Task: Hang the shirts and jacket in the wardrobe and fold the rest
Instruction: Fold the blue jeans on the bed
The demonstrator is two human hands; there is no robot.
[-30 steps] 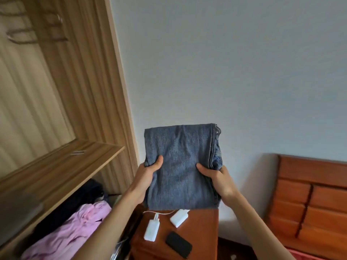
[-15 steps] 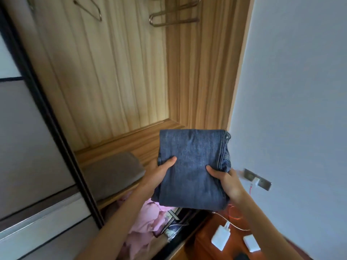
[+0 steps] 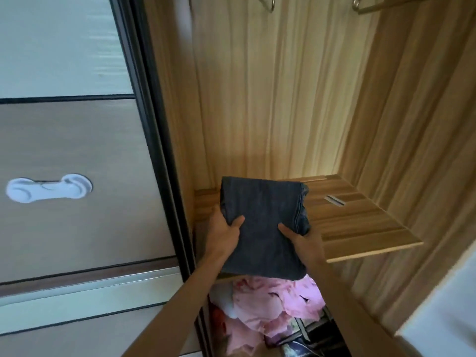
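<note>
Head cam: folded jeans (image 3: 262,228) over shelf (image 3: 360,222) left front edge, maybe touching it, L hand (image 3: 224,230) & R hand (image 3: 304,240) each gripping a side, thumbs on top; denim should feel soft, heavyish, so support both sides.

A sliding door (image 3: 77,150) with a dark frame (image 3: 154,124) stands left of the left hand (image 3: 222,228), its panels pale and grey-brown, with a white plastic latch (image 3: 49,189) stuck on it. Beyond both hands rises the wardrobe (image 3: 283,99) back panel in light wood grain, glowing warmly low down. A wooden shelf (image 3: 360,222) runs right of the right hand (image 3: 306,243). White wall (image 3: 443,305) shows farther right, lower.
</note>
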